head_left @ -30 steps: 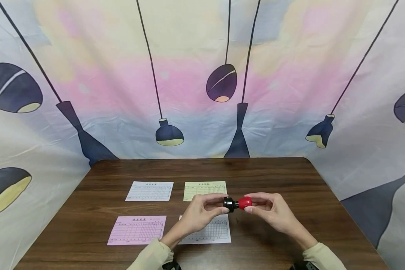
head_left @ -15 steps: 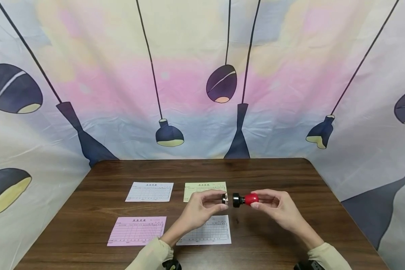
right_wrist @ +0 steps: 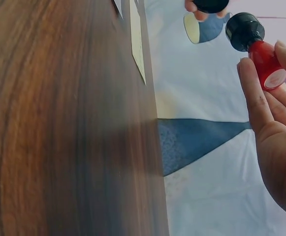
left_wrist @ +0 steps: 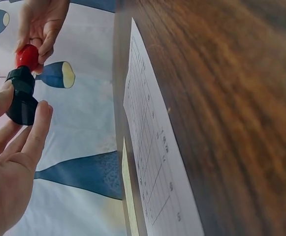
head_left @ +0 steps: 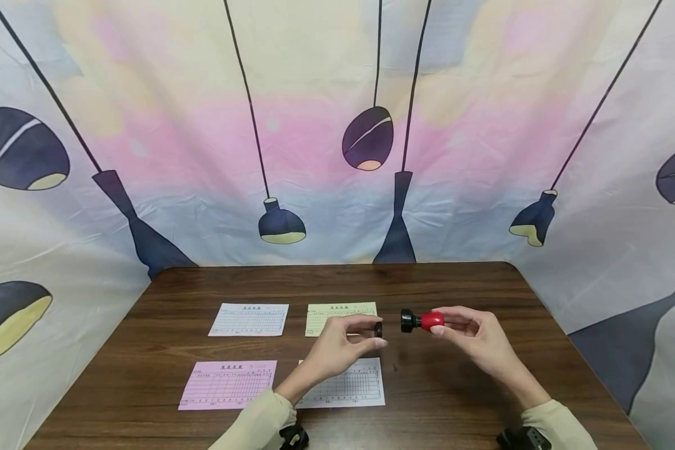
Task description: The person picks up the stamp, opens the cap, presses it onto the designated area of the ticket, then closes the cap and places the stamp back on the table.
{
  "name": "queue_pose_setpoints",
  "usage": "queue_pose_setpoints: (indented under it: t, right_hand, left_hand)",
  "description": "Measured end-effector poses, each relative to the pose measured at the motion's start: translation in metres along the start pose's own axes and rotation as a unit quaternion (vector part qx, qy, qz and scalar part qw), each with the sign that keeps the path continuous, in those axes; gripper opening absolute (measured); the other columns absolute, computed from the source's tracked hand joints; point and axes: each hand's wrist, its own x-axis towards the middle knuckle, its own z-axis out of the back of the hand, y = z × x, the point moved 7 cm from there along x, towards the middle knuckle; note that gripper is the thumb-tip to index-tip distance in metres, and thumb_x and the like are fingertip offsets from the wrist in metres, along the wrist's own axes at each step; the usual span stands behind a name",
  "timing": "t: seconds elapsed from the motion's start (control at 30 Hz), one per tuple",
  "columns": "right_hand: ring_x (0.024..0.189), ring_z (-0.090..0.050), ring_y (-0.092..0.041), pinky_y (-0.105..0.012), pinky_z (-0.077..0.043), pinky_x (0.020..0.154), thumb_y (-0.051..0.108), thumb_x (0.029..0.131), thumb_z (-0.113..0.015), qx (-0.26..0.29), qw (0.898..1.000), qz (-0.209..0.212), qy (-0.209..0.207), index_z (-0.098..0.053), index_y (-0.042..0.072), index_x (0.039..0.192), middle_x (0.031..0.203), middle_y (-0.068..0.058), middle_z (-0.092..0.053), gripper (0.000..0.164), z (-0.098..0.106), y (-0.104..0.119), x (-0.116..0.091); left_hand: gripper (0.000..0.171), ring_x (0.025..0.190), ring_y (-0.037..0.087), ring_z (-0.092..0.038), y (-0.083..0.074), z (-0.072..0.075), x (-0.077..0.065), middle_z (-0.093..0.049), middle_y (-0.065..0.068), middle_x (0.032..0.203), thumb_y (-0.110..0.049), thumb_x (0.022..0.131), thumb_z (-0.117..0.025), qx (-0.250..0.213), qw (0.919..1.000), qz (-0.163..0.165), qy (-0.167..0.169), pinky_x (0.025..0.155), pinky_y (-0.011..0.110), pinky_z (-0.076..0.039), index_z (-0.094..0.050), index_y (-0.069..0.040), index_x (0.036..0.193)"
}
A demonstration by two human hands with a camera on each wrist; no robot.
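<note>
Above a brown counter (head_left: 461,284), the left hand (head_left: 337,350) pinches one black cap (head_left: 378,329); the right hand (head_left: 477,335) pinches one stamp (head_left: 421,321) by its red end, a gap between. Four printed slips (head_left: 227,385) lie left, well inside the counter's edges.

Lower right of centre, head view: red handle (head_left: 432,320), smooth and glossy, plastic in appearance, joined to a black head (head_left: 407,320) of similar shiny finish; left of it, a black cap (head_left: 379,329), also smooth and plastic-looking. Lower half: worktop (head_left: 439,281) of dark wood grain with a low sheen, bearing 4 slips (head_left: 227,385) of matt paper. Upper frame: backdrop (head_left: 315,144) of softly creased, printed cloth. Lower edge: sleeves (head_left: 559,426) of matt cloth.
</note>
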Motion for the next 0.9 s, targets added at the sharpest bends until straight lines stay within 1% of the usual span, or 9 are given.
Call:
queue_pose_setpoints:
  t: [0.1,0.17,0.33,0.43,0.57,0.63,0.77,0.83,0.9]
  right_hand:
    - [0.091,-0.079,-0.009,-0.028,-0.066,0.077,0.011,0.095,-0.078,-0.002,1.0,0.001,-0.015,-0.073,0.0,0.124,0.107,0.001,-0.081,0.031,0.008,-0.002,0.0]
    - [0.091,-0.079,-0.007,-0.027,-0.065,0.078,0.009,0.096,-0.077,-0.002,1.0,0.003,-0.024,-0.072,-0.002,0.125,0.106,0.008,-0.08,0.031,0.013,-0.003,0.001]
    - [0.093,-0.077,-0.002,-0.024,-0.064,0.08,0.009,0.098,-0.074,-0.007,0.999,0.0,-0.039,-0.071,-0.003,0.128,0.106,0.018,-0.078,0.033,0.027,-0.006,0.002]
    - [0.093,-0.077,-0.002,-0.022,-0.063,0.079,0.011,0.1,-0.073,-0.018,0.999,-0.005,-0.046,-0.07,-0.002,0.13,0.106,0.022,-0.077,0.033,0.036,-0.007,0.003]
    - [0.092,-0.078,-0.002,-0.019,-0.062,0.077,0.013,0.101,-0.072,-0.02,0.998,-0.007,-0.058,-0.069,-0.003,0.131,0.106,0.024,-0.076,0.035,0.047,-0.007,0.006]
    - [0.093,-0.078,-0.002,-0.018,-0.062,0.078,0.012,0.101,-0.072,-0.015,0.998,-0.007,-0.062,-0.068,-0.005,0.132,0.106,0.024,-0.077,0.035,0.051,-0.007,0.007]
    - [0.092,-0.08,-0.007,-0.018,-0.062,0.08,0.009,0.101,-0.07,0.018,0.998,-0.012,-0.059,-0.065,-0.008,0.133,0.106,0.019,-0.079,0.037,0.057,-0.006,0.01]
    - [0.092,-0.08,-0.009,-0.018,-0.062,0.081,0.009,0.102,-0.069,0.034,0.998,-0.013,-0.058,-0.064,-0.008,0.134,0.106,0.017,-0.08,0.037,0.06,-0.006,0.011]
    - [0.092,-0.081,-0.009,-0.018,-0.062,0.081,0.008,0.102,-0.069,0.041,0.997,-0.009,-0.059,-0.064,-0.008,0.134,0.106,0.016,-0.081,0.036,0.063,-0.004,0.012]
  left_hand:
    - [0.041,0.104,0.019,-0.078,0.0,-0.002,0.004,-0.077,0.009,0.122,-0.028,0.091,-0.085,0.011,0.9999,-0.004,-0.002,0.086,0.022,-0.063,-0.076,-0.014,0.128]
    - [0.04,0.102,0.016,-0.077,0.002,-0.003,0.007,-0.078,0.008,0.119,-0.027,0.09,-0.086,0.011,0.9999,-0.001,-0.001,0.086,0.021,-0.063,-0.077,-0.013,0.126]
    - [0.038,0.1,0.014,-0.076,0.005,-0.007,0.011,-0.079,0.008,0.113,-0.025,0.09,-0.085,0.012,0.9997,0.014,0.014,0.085,0.02,-0.063,-0.077,-0.013,0.125]
    - [0.038,0.099,0.015,-0.076,0.004,-0.01,0.013,-0.079,0.007,0.111,-0.025,0.091,-0.085,0.023,0.9993,0.012,0.027,0.084,0.019,-0.062,-0.076,-0.014,0.126]
    - [0.037,0.099,0.014,-0.076,0.001,-0.015,0.017,-0.078,0.006,0.109,-0.025,0.091,-0.084,0.048,0.9978,-0.002,0.045,0.083,0.017,-0.061,-0.076,-0.013,0.126]
    - [0.037,0.098,0.013,-0.076,0.0,-0.019,0.02,-0.078,0.006,0.11,-0.024,0.092,-0.084,0.064,0.9965,-0.008,0.054,0.082,0.016,-0.061,-0.075,-0.012,0.126]
    - [0.039,0.097,0.011,-0.076,-0.001,-0.026,0.026,-0.078,0.006,0.111,-0.024,0.092,-0.083,0.096,0.9929,-0.007,0.069,0.079,0.016,-0.06,-0.075,-0.009,0.127]
    - [0.04,0.096,0.008,-0.075,0.0,-0.03,0.029,-0.078,0.005,0.11,-0.024,0.093,-0.083,0.117,0.9902,-0.006,0.076,0.077,0.016,-0.06,-0.074,-0.008,0.129]
    - [0.041,0.092,0.005,-0.073,-0.001,-0.034,0.032,-0.077,0.004,0.108,-0.024,0.093,-0.082,0.141,0.9866,-0.009,0.082,0.075,0.016,-0.059,-0.073,-0.008,0.13]
